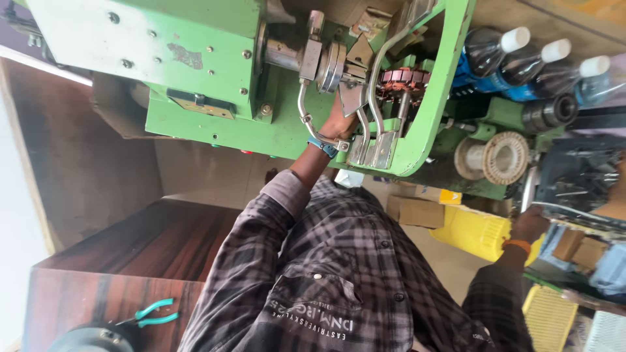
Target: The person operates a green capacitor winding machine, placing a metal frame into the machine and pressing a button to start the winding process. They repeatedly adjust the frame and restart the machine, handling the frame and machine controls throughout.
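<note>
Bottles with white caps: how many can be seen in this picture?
3, side by side at the upper right, behind the green machine: one bottle, a second, a third. Others may be hidden.

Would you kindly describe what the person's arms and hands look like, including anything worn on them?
Both arms are in long sleeves of a dark grey and black checked shirt. The left sleeve ends in a paler turned-back cuff. The left hand is bare, with a blue-teal band at the wrist. The bare right hand has an orange wristband.
</note>
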Demonstrator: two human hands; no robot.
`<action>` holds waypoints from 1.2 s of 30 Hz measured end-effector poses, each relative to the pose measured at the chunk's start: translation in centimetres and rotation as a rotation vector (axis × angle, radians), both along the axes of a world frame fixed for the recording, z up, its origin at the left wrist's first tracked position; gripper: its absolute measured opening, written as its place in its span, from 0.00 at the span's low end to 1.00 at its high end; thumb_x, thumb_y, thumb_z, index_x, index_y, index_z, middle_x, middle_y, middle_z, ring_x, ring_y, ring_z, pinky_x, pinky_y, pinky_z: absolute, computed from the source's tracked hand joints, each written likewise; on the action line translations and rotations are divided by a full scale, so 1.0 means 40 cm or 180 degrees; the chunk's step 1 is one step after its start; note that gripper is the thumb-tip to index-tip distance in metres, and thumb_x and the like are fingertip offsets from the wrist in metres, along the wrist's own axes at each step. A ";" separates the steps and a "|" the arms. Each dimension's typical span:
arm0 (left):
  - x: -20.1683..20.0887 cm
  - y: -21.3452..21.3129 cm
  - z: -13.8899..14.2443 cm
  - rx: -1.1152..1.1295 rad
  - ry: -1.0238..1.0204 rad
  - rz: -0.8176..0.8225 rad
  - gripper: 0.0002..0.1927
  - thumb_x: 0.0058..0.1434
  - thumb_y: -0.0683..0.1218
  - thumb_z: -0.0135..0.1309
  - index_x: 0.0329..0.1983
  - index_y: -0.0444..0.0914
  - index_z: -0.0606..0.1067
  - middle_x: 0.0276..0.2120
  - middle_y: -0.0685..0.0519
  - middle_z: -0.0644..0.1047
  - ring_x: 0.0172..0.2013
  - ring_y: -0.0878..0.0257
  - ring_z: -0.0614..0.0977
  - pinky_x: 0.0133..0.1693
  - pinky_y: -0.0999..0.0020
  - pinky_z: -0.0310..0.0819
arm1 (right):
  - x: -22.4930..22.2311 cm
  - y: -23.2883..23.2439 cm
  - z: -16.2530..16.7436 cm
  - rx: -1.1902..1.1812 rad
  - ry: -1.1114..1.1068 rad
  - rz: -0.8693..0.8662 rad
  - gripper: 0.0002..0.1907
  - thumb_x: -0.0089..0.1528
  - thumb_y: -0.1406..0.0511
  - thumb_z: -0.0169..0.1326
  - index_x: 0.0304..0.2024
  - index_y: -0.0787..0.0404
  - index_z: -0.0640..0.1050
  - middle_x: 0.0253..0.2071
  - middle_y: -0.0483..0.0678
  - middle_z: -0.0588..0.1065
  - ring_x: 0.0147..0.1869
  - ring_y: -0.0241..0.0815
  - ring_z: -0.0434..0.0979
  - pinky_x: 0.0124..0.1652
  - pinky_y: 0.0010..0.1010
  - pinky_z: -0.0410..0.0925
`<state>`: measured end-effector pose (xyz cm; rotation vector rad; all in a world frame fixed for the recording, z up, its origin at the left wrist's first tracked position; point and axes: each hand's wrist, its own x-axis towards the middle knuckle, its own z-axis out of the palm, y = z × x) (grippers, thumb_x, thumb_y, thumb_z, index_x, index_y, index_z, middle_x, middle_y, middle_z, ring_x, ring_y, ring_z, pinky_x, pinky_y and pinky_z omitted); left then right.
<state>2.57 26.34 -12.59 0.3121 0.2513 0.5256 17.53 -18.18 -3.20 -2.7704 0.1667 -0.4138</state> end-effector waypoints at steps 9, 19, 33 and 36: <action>0.014 -0.007 -0.005 0.1050 0.0396 0.0467 0.10 0.69 0.44 0.60 0.46 0.31 0.79 0.39 0.52 0.79 0.39 0.66 0.76 0.40 0.67 0.72 | -0.108 0.138 0.008 0.0352 -0.1073 0.0596 0.13 0.73 0.64 0.49 0.43 0.70 0.77 0.40 0.58 0.77 0.43 0.56 0.79 0.43 0.47 0.72; -0.066 0.045 0.002 0.2517 0.0813 0.0220 0.19 0.69 0.48 0.52 0.57 0.31 0.74 0.49 0.48 0.80 0.48 0.62 0.80 0.50 0.65 0.76 | -0.146 0.864 0.293 0.1052 -0.0227 0.4803 0.09 0.68 0.68 0.60 0.50 0.64 0.82 0.52 0.54 0.80 0.60 0.48 0.78 0.64 0.40 0.69; -0.034 0.342 0.078 0.1262 -0.1715 0.0718 0.18 0.84 0.54 0.43 0.54 0.36 0.74 0.56 0.47 0.74 0.53 0.58 0.78 0.56 0.63 0.72 | -0.235 0.921 0.395 0.0076 -0.0470 0.5164 0.18 0.53 0.66 0.69 0.45 0.57 0.80 0.41 0.48 0.78 0.45 0.51 0.78 0.44 0.40 0.70; -0.098 0.299 0.023 0.1550 0.0568 0.1321 0.21 0.78 0.57 0.45 0.57 0.34 0.73 0.46 0.48 0.75 0.45 0.59 0.77 0.50 0.65 0.71 | -0.236 0.920 0.383 0.0047 -0.0610 0.5116 0.18 0.53 0.65 0.70 0.44 0.55 0.80 0.41 0.47 0.77 0.45 0.51 0.78 0.44 0.41 0.69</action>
